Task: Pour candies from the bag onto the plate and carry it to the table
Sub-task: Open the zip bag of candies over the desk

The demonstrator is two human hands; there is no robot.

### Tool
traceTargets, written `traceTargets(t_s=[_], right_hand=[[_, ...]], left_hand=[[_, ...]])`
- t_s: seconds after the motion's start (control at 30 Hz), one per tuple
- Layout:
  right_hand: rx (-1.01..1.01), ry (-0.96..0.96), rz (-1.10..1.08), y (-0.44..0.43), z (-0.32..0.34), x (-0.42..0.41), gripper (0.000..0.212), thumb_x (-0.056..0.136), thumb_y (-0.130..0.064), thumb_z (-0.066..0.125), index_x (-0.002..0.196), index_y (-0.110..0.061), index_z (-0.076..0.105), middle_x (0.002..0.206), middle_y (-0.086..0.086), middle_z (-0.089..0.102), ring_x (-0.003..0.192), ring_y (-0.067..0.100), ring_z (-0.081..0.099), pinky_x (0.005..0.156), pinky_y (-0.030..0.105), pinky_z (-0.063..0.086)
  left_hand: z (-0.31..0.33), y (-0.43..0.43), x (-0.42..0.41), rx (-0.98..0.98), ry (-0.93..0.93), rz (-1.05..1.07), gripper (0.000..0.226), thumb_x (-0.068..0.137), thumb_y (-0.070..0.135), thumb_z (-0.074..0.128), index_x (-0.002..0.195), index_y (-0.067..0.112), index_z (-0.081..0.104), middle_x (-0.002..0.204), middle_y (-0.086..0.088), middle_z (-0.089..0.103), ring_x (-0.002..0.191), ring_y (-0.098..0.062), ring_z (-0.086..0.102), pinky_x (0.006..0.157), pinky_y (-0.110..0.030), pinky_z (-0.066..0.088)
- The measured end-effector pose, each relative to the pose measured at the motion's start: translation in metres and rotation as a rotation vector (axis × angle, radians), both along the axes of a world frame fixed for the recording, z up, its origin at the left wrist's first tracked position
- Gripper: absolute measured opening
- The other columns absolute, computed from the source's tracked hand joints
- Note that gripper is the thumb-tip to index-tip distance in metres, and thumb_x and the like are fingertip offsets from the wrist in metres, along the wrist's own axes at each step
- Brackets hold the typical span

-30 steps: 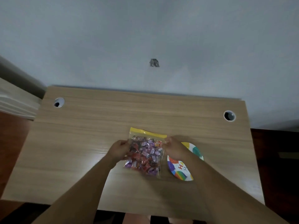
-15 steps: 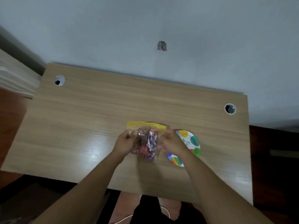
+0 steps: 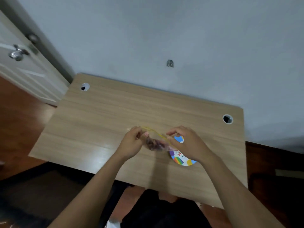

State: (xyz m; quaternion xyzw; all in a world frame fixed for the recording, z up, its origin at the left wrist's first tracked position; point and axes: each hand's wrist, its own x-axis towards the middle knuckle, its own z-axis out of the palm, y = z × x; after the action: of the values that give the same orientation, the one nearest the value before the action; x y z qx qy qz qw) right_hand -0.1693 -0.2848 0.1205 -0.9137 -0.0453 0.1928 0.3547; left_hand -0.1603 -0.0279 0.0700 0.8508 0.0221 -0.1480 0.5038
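Both hands up over the desk (image 3: pixel 102 122): left hand (image 3: pixel 131 143) and right hand (image 3: pixel 189 143) each pinch the candy bag (image 3: pixel 155 143) by its yellow top, beside the plate (image 3: pixel 181 159).

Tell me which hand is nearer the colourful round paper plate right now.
Right. The right hand hovers directly over the colourful round paper plate, covering part of it in the head view. The left hand is off to the plate's left, gripping the clear candy bag.
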Motion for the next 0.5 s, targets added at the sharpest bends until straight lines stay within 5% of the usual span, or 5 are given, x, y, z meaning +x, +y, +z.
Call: traceTargets(t_s=[0.17,0.3,0.43,0.5], right_hand=[[0.040,-0.048,0.057,0.002,0.039,-0.009,0.020,0.098,-0.039,0.075,0.114,-0.030,0.080,0.111,-0.017,0.077,0.094,0.005,0.071,0.088,0.022,0.054],[-0.003,-0.160,0.018,0.000,0.043,-0.013,0.009,0.100,-0.035,0.072,0.103,-0.031,0.079,0.093,-0.019,0.077,0.082,-0.002,0.068,0.077,0.020,0.052],[0.094,-0.129,-0.148,-0.004,0.043,-0.015,0.007,0.096,-0.026,0.078,0.099,-0.023,0.084,0.079,-0.022,0.073,0.074,-0.014,0.066,0.064,0.005,0.045],[0.130,-0.077,-0.195,-0.008,0.044,-0.018,0.007,0.095,-0.023,0.080,0.096,-0.019,0.085,0.077,-0.019,0.073,0.071,-0.014,0.065,0.056,0.005,0.046]], left_hand=[[0.035,0.001,-0.001,-0.063,0.065,0.064,0.029,0.091,0.044,0.066,0.065,0.031,0.062,0.070,0.005,0.064,0.070,-0.016,0.059,0.072,-0.035,0.046],[0.046,0.000,-0.001,-0.139,0.085,0.043,0.027,0.094,0.039,0.072,0.069,0.030,0.070,0.066,0.008,0.066,0.067,-0.013,0.060,0.073,-0.036,0.047],[0.051,-0.011,-0.001,-0.156,0.026,0.085,0.009,0.100,0.026,0.074,0.106,0.018,0.073,0.094,0.002,0.074,0.077,-0.020,0.069,0.075,-0.037,0.058],[0.049,-0.020,-0.004,-0.060,-0.060,0.184,0.033,0.099,0.026,0.075,0.131,0.021,0.065,0.114,0.001,0.067,0.085,-0.023,0.072,0.078,-0.038,0.063]])
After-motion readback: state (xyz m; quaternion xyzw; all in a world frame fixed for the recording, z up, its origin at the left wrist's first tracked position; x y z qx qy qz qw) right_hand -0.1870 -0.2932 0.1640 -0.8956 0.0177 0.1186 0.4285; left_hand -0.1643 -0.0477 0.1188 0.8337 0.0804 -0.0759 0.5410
